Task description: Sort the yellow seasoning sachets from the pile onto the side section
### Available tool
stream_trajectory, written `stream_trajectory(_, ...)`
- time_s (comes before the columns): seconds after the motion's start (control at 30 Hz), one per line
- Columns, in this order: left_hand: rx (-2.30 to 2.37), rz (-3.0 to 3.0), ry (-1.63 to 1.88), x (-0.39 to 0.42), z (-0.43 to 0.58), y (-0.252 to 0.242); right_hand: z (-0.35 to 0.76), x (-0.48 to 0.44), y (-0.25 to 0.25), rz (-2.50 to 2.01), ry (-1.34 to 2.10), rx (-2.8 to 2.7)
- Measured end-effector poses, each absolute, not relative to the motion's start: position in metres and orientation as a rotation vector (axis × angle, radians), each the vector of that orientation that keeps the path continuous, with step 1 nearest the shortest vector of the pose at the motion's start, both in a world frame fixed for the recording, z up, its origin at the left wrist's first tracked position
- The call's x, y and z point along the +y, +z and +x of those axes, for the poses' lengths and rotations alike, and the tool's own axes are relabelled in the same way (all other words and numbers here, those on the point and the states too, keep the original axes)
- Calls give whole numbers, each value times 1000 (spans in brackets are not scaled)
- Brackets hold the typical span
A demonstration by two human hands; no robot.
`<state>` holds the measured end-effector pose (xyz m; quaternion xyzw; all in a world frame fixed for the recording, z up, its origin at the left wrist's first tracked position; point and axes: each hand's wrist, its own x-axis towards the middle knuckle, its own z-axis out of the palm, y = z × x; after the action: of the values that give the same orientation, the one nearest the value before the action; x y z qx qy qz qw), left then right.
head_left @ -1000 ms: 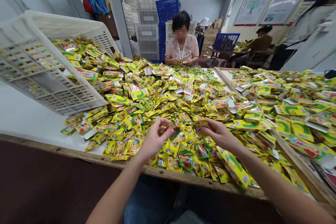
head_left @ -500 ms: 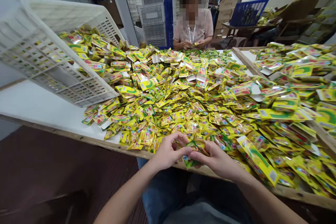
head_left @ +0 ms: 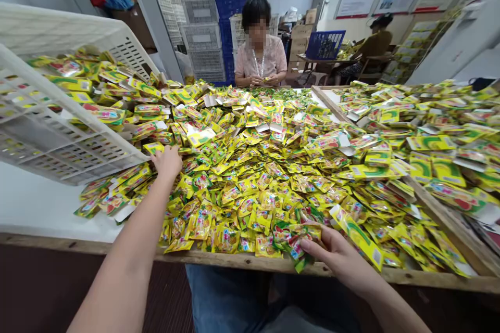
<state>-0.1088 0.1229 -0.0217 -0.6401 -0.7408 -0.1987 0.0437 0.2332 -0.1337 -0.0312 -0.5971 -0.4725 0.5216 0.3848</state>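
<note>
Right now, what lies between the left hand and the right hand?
A heap of sachets, mostly yellow, fills that stretch in the head view.

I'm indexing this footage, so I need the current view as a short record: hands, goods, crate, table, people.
left hand: fingers at a yellow carton near the crate; grip unclear
right hand: holds green-and-red sachets, count unclear
goods: heaped loose sachets and cartons
white plastic crate: tipped, cartons inside
table: white top, wooden edge
people: co-worker across the table; another person seated farther back
</note>
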Motion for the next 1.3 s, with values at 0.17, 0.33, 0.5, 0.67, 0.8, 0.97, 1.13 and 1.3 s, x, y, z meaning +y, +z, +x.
stream_trajectory(0.17,-2061,-1964,-748,94,-90,5,240,-122,-38,-1525,1145,-1033)
stream_trajectory(0.33,-1982,-2497,-1120,-5,-34,15,235,-108,-30,-1385,910,-1004)
stream_trajectory(0.5,-1813,-2756,-1200,-87,26,-27,211,-102,-12,-1198,321,-1214)
stream_trajectory(0.67,-1862,-2421,-1354,-102,52,-49,206,-112,-1,-1086,-254,-1472)
stream_trajectory(0.8,-1822,-2393,-1450,-108,56,-50,208,-115,8,-1030,-205,-1544)
stream_trajectory(0.97,-1699,-2315,-1469,-116,55,-54,217,-105,23,-1136,346,-1903)
stream_trajectory(1.13,-1476,-2337,-1268,-115,54,-61,228,-96,29,-1302,535,-2119)
stream_trajectory(1.3,-1513,-2247,-1364,-114,60,-60,225,-89,19,-1197,816,-1721)
